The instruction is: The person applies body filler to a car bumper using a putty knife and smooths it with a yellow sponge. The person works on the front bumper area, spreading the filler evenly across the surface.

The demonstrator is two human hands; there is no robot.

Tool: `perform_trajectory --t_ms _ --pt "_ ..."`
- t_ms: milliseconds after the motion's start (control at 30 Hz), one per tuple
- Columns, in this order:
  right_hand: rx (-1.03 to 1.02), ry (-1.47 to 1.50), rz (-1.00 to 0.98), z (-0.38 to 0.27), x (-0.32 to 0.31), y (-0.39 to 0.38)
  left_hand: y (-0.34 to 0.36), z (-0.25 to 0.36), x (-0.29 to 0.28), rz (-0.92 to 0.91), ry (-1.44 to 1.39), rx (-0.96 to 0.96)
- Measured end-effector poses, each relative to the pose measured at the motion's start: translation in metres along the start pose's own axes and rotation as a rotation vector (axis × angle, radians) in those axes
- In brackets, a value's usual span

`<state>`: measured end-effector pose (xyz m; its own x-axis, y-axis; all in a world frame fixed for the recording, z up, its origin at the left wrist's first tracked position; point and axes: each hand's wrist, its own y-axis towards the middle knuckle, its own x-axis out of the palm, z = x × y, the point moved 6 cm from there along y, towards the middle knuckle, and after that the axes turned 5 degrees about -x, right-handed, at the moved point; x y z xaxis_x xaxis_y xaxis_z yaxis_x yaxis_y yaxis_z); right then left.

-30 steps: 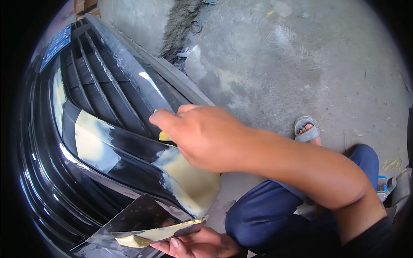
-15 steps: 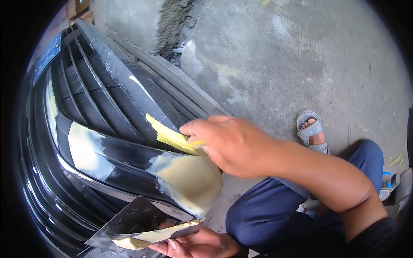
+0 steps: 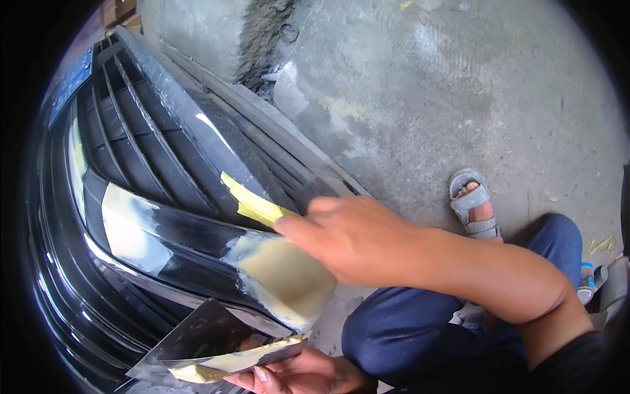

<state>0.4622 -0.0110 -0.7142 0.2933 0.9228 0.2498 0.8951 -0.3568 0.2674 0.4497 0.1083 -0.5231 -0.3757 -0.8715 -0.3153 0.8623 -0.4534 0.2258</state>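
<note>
My right hand (image 3: 354, 240) is at the corner of a black car bumper (image 3: 197, 246), its fingers closed on the lower end of a strip of yellow masking tape (image 3: 252, 202). The tape runs along the bumper beside the grille slats; my fingertips partly hide its end. Just below lies a smooth cream filler patch (image 3: 285, 276) on the bumper corner. Another pale patch (image 3: 131, 230) shows farther left. Low in the view, my left hand (image 3: 298, 373) grips a dark flat putty plate (image 3: 203, 331), with cream putty (image 3: 197, 373) along its near edge.
Grey concrete floor (image 3: 420, 98) stretches to the right, with a rough broken strip (image 3: 262, 46) at the top. My sandalled foot (image 3: 472, 200) and bent knee are close by on the right. A small can with a blue rim (image 3: 587, 282) stands beyond the knee.
My right hand has shifted slightly down and left along the tape, its fingers curling further over the end. My left hand and the plate stay nearly still.
</note>
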Motion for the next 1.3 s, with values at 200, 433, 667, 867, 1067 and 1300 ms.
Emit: perform_trajectory --t_ms 200,433,667,867,1067,1300 --pt "0.365 0.311 0.183 0.024 0.004 -0.034 -0.003 0.001 -0.006 0.064 0.019 0.031" --pt "0.476 0.335 0.284 0.001 0.017 -0.024 -0.009 0.005 -0.009 0.081 -0.019 0.058" --pt "0.367 0.346 0.287 -0.02 0.005 0.015 -0.02 0.009 -0.022 0.133 -0.023 0.096" --pt "0.262 0.587 0.539 0.014 -0.025 0.007 -0.02 0.003 -0.023 0.12 -0.02 0.071" --pt "0.461 0.445 0.326 0.038 0.0 -0.065 -0.017 0.003 -0.017 0.048 0.009 0.044" --pt "0.408 0.548 0.304 0.055 0.023 -0.076 -0.012 -0.004 -0.015 -0.022 0.021 0.024"
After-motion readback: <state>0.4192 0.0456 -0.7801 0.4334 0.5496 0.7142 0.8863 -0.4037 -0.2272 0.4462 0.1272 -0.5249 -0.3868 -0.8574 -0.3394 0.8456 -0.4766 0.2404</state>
